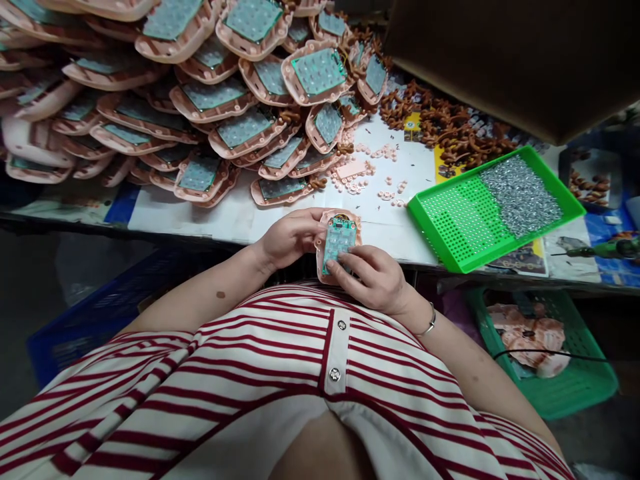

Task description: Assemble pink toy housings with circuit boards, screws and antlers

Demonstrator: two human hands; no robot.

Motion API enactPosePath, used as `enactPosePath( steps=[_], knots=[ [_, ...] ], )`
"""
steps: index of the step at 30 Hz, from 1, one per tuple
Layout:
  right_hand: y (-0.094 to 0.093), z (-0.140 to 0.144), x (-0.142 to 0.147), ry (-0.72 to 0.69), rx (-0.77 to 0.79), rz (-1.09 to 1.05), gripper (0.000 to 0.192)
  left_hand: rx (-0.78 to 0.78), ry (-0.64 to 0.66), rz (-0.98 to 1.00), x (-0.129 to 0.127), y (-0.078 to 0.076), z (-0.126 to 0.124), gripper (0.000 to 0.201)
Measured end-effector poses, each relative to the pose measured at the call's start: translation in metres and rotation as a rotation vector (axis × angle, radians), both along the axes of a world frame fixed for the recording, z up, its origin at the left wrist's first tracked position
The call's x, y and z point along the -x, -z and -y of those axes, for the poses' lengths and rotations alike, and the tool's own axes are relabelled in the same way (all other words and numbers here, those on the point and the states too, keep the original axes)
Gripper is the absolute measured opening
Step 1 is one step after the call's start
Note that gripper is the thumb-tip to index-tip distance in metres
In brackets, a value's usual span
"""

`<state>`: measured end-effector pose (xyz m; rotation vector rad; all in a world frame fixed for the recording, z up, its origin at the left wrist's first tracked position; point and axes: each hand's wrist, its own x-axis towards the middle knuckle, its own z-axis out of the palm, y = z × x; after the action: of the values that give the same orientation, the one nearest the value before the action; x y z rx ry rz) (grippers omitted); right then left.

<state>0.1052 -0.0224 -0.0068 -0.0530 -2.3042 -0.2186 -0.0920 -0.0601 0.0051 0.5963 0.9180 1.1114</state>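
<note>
Nearest: striped red-and-white shirt (280, 373) fills the lower view. Just beyond it, at the near table edge, both hands meet on one pink shell (338, 241) carrying a green circuit board (339, 241). Left hand (289, 237) curled around the shell's left side, gripping it. Right hand (374, 277) lies over the lower right, fingertips (350, 257) pressed onto the board; bracelet (429, 323) on that wrist. Right of the hands, green perforated tray (450, 220) holds a heap of silver screws (520, 193) at its far end. Small pink loose parts (373, 167) scattered on the white table (220, 213) beyond. Far left: large pile of like shells (200, 100). Far right: brown pieces (440, 123).
</note>
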Motion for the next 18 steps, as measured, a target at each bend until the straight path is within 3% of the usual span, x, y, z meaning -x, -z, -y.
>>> enactPosePath(
  steps=[6,11,13,18],
  knots=[
    [0.008,-0.001,-0.002,-0.071,0.117,0.047,0.038,-0.024,-0.049,-0.149,-0.005,0.003,0.0,0.034],
    [-0.006,-0.011,0.002,0.209,0.627,-0.115,0.027,-0.079,0.005,-0.193,-0.006,0.004,0.003,0.04],
    [-0.012,-0.017,0.006,0.249,0.786,-0.109,0.023,-0.102,0.041,-0.216,-0.007,0.003,0.003,0.04],
    [-0.015,-0.026,0.011,0.179,0.868,0.015,0.016,-0.116,0.077,-0.279,-0.01,0.001,0.004,0.04]
  ],
)
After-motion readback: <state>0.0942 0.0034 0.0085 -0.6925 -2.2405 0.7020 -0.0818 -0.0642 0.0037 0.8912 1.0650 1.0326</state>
